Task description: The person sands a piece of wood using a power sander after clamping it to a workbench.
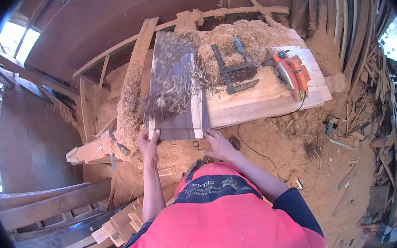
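Two hands are on the near end of a dark plank (175, 93) here, which is tilted up off the surface (257, 98) with a heap of wood shavings (169, 83) sliding along its face. The left hand (148, 141) is closed around the near left corner, fingers curled under the edge, so that grip is holding the plank outright. The right hand (218, 144) is laid flatter against the near right corner; whether its fingers wrap under can't be told from this angle. The plank looks stiff and fairly flat, probably moderate in weight, and the load of shavings is carried out past both grips, so it would likely feel front-heavy. The face looks planed and dusty, so some slip should be expected; the edges near the corners seem the safest place to be held. Beyond the right grip, a dark metal clamp frame (234, 65) sits in a sawdust pile (243, 38), and further off to that side an orange power planer (290, 70) rests on the pale board top.
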`<state>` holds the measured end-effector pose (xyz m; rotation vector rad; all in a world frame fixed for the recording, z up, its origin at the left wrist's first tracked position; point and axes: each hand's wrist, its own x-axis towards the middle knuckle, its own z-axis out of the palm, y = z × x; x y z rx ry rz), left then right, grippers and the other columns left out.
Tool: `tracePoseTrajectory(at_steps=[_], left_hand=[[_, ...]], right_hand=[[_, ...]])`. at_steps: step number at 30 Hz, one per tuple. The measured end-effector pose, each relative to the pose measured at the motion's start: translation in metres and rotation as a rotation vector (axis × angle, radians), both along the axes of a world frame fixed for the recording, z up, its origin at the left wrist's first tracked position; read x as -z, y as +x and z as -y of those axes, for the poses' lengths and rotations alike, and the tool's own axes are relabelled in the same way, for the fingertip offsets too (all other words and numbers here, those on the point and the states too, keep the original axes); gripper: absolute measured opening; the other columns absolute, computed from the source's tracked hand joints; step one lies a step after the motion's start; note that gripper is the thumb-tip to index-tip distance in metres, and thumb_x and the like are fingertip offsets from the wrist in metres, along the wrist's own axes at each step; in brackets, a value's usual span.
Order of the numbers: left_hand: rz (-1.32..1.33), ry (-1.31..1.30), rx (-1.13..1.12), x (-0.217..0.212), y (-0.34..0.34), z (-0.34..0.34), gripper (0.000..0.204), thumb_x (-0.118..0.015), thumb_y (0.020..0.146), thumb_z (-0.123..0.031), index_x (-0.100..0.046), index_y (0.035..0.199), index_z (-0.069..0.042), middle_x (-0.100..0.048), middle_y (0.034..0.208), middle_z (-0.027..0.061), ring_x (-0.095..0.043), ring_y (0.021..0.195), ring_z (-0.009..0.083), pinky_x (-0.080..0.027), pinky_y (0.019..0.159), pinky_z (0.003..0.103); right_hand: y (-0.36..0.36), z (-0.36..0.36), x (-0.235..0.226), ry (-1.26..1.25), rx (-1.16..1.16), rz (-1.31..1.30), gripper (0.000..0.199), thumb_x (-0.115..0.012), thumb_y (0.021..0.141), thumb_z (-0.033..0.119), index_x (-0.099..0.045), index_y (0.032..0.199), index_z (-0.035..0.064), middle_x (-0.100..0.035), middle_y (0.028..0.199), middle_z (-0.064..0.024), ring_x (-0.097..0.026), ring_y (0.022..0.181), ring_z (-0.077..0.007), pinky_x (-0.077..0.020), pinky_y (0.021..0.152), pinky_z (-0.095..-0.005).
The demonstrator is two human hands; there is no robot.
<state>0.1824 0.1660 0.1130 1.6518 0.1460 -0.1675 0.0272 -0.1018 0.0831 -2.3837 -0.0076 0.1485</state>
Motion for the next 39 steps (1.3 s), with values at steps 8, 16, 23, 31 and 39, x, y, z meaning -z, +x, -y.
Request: tracePoseTrajectory(at_steps=[8,16,23,31,39], left_hand=[[0.598,0.545,0.272,-0.085,-0.041,0.102,0.042,-0.082,0.077,-0.015,-0.062,0.111,-0.001,-0.066,0.093,0.0141,-0.068,0.082,0.0260,-0.055,0.072,0.039],[0.496,0.491,0.459,-0.085,-0.049,0.097,0.076,-0.084,0.073,-0.014,-0.049,0.140,-0.002,-0.063,0.114,0.0185,-0.066,0.103,0.0306,-0.055,0.089,0.042],[0.190,0.210,0.648,-0.097,-0.017,0.062,0.092,-0.084,0.080,-0.037,-0.039,0.151,-0.001,-0.057,0.135,0.0197,-0.063,0.111,0.0288,-0.053,0.096,0.041],[-0.097,-0.105,0.688,-0.107,0.005,0.055,0.061,-0.034,0.109,-0.048,-0.052,0.145,-0.003,-0.062,0.123,0.0089,-0.064,0.100,0.0183,-0.057,0.081,0.032],[0.352,0.366,0.646,-0.089,0.013,0.120,0.102,-0.089,0.073,-0.039,-0.036,0.153,-0.003,-0.060,0.132,0.0242,-0.064,0.114,0.0291,-0.054,0.094,0.040]], right_hand=[[-0.002,-0.021,0.026,0.260,0.028,0.025,0.071,-0.074,0.084,0.044,-0.057,0.132,-0.0055,-0.057,0.136,-0.0279,-0.051,0.132,-0.0405,-0.0415,0.112,-0.0450],[-0.047,0.002,0.037,0.656,0.412,-0.116,0.043,-0.070,0.094,0.022,-0.062,0.127,-0.0045,-0.071,0.115,-0.0147,-0.069,0.105,-0.0228,-0.0540,0.090,-0.0345],[-0.071,0.001,0.056,0.648,0.549,-0.024,0.033,-0.069,0.093,0.021,-0.069,0.118,-0.0003,-0.074,0.106,-0.0140,-0.071,0.096,-0.0214,-0.0553,0.087,-0.0337],[-0.084,-0.002,0.057,0.657,0.502,-0.087,0.034,-0.067,0.096,0.018,-0.065,0.126,0.0020,-0.071,0.111,-0.0068,-0.067,0.093,-0.0137,-0.0539,0.073,-0.0277],[-0.095,-0.002,0.034,0.646,0.572,-0.247,0.035,-0.066,0.096,0.019,-0.065,0.126,0.0022,-0.072,0.110,-0.0077,-0.067,0.092,-0.0136,-0.0532,0.072,-0.0275]])
